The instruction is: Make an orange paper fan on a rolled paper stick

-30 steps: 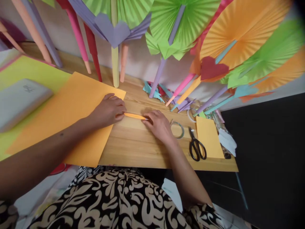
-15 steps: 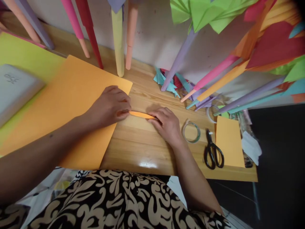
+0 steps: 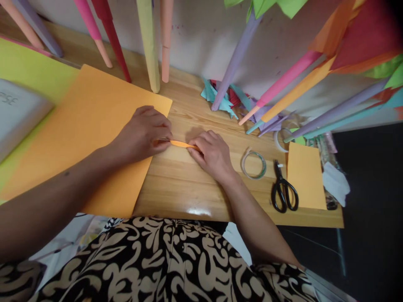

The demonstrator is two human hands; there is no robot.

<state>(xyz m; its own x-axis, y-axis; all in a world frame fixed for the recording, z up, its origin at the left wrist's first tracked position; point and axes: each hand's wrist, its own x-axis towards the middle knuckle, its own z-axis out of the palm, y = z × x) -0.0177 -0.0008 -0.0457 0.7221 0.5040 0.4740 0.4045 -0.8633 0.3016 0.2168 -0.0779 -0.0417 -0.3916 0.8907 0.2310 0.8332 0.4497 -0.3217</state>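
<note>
Pinching a folded orange strip (image 3: 180,144) end to end — left hand (image 3: 143,133) and right hand (image 3: 211,153), knuckles up, on the wooden table (image 3: 176,193).

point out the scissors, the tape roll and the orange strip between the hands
scissors (image 3: 284,192): head view, on the pivot and upper handles.
tape roll (image 3: 253,165): head view, on the ring's rim.
orange strip (image 3: 180,144): head view, on the bare stretch between the left hand (image 3: 143,134) and right hand (image 3: 212,153).

head cam | looks fwd + down, steep | close over wooden table (image 3: 176,188) edge | single view
</note>
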